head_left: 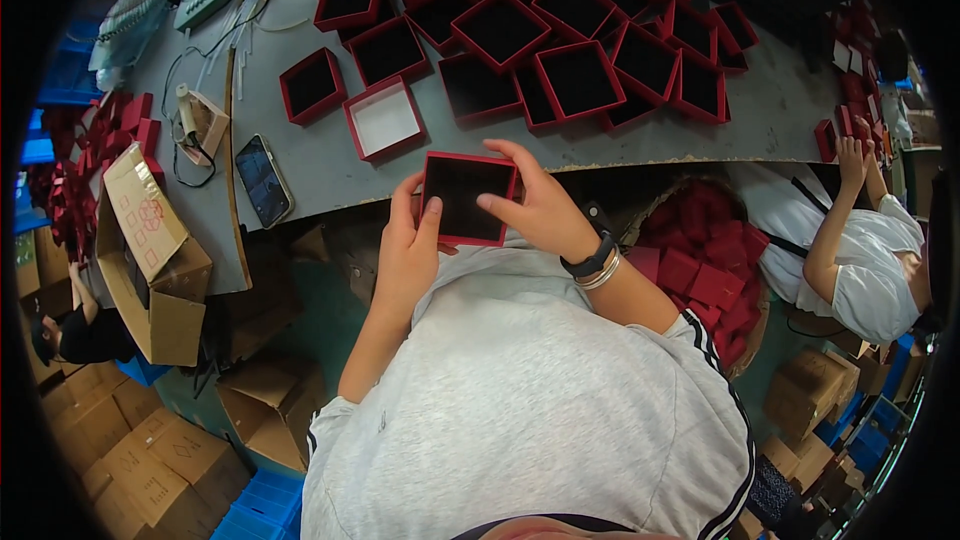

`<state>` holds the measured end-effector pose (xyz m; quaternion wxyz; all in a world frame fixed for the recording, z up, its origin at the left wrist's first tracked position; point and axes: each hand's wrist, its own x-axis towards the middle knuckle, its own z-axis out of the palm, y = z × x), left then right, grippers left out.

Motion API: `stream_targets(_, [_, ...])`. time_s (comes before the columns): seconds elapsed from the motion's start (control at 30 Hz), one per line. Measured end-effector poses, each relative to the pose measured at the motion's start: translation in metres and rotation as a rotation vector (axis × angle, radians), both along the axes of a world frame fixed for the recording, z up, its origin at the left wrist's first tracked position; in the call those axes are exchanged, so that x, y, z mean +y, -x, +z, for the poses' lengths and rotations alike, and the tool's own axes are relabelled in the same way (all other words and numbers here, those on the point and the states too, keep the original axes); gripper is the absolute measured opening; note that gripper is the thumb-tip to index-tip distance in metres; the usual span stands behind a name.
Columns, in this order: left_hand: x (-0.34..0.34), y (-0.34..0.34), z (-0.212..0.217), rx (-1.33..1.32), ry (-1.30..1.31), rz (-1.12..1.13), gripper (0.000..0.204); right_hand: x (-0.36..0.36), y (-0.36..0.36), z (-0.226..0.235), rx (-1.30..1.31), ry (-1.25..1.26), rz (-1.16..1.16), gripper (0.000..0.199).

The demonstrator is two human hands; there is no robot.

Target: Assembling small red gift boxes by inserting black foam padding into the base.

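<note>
Between my two hands, in front of my chest at the table's near edge, is a small red box (462, 190) with a black lining, its open side facing up. My left hand (408, 228) grips its left side, the thumb on the lining near the rim. The fingers of my right hand (540, 205) wrap the right side, its thumb also over the lining. Just beyond lies a red box with a white inside (387, 121). Past it, many red boxes with black linings (500, 30) lie heaped across the grey table (330, 172).
On the table's left are a phone (264, 180), a glue gun (187, 118) and a cable. A cardboard carton (150, 250) leans at the left edge. By my right elbow stands a basket of red boxes (710, 270). A co-worker in white (850, 260) is at the right.
</note>
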<state>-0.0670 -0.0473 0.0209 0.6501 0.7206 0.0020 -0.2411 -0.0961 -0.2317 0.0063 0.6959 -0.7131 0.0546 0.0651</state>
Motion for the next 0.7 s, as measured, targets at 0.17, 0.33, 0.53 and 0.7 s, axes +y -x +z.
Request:
stream_targets(0.17, [0.001,-0.001,-0.009,0.053,0.012,0.008,0.039,-0.006,0.0,0.0,0.196,-0.006,0.151,0.076])
stream_targets(0.33, [0.025,-0.026,-0.038,-0.428,0.084,0.138,0.039,-0.051,0.01,0.009,-0.013,0.024,-0.042,0.078])
stream_targets(0.53, [0.049,-0.069,-0.056,-0.669,-0.667,0.13,0.035,-0.182,0.039,0.019,-0.279,-0.358,-0.846,0.036])
stream_targets(0.7, [0.045,-0.066,-0.064,-0.69,-0.674,0.069,0.016,-0.304,0.07,-0.046,-0.368,-0.314,-1.332,0.051])
